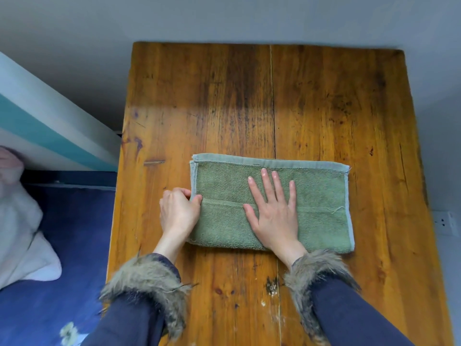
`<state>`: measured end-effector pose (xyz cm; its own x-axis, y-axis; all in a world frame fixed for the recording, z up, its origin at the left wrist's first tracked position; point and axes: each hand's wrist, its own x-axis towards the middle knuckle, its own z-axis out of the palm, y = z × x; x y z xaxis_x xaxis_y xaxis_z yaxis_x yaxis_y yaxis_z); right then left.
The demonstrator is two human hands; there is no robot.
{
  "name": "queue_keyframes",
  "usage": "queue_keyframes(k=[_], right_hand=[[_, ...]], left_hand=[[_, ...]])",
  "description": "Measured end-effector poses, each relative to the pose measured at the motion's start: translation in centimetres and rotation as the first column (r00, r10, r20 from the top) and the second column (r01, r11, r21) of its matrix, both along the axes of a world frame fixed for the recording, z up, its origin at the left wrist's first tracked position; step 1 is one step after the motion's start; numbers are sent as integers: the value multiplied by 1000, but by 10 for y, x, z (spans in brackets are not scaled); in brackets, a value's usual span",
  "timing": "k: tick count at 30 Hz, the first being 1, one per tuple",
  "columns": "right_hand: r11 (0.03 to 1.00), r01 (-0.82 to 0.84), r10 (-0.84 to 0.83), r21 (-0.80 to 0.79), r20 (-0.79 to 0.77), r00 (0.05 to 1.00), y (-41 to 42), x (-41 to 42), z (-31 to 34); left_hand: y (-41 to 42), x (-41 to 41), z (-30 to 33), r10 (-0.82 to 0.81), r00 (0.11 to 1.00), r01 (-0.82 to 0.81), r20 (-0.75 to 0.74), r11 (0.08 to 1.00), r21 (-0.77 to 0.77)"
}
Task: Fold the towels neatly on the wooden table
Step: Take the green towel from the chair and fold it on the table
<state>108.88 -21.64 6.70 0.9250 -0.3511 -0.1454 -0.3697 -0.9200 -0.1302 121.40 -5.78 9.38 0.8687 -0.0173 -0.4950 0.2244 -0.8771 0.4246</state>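
We count one green terry towel (311, 196), folded into a long rectangle, lying on the near half of one wooden table (324, 101). Its nap is looped and coarse, with a smooth woven band across the middle and flat hemmed borders along the 12 o'clock and 3 o'clock edges. The tabletop is worn, varnished orange-brown planks, dark-stained, with one seam running from 12 to 6 o'clock. Two hands work on it. Our left hand (178, 212) pinches the towel's 9 o'clock edge, fingers curled under and thumb on top. Our right hand (273, 212) lies flat on the towel's middle, its five fingers straight and spread. Two shaggy fur cuffs (147, 278) trim dark blue sleeves. At 9 o'clock of the table lies one white fluffy pillow (20, 236) on a blue bedsheet (74, 233).
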Motion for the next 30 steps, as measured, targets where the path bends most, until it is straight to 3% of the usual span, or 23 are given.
queue_keyframes(k=[5,10,12,14,17,21,25,30], right_hand=[[1000,4,-4,-5,-22,1000,0,-1,0],[1000,5,-5,-2,-74,997,1,1,7],[1000,8,-5,27,-120,993,0,3,11],[998,-11,22,64,-165,986,-3,3,20],[980,-26,46,198,-97,994,-18,-7,44],[861,138,-183,490,45,982,-50,-47,77],[725,325,-451,607,61,890,-81,-103,85],[685,381,-517,620,45,855,-106,-149,66]], left_hand=[[1,7,13,-21,998,18,-62,999,-44],[9,12,35,165,918,-295,-360,892,-343],[6,9,50,140,898,-317,-417,864,-391],[-1,5,64,72,933,-223,-352,885,-410],[-20,-6,89,-51,985,-15,-167,929,-371],[-61,-35,122,-213,977,197,-13,926,-323],[-119,-71,127,-224,974,216,27,896,-388],[-184,-118,96,-232,971,235,59,883,-407]])
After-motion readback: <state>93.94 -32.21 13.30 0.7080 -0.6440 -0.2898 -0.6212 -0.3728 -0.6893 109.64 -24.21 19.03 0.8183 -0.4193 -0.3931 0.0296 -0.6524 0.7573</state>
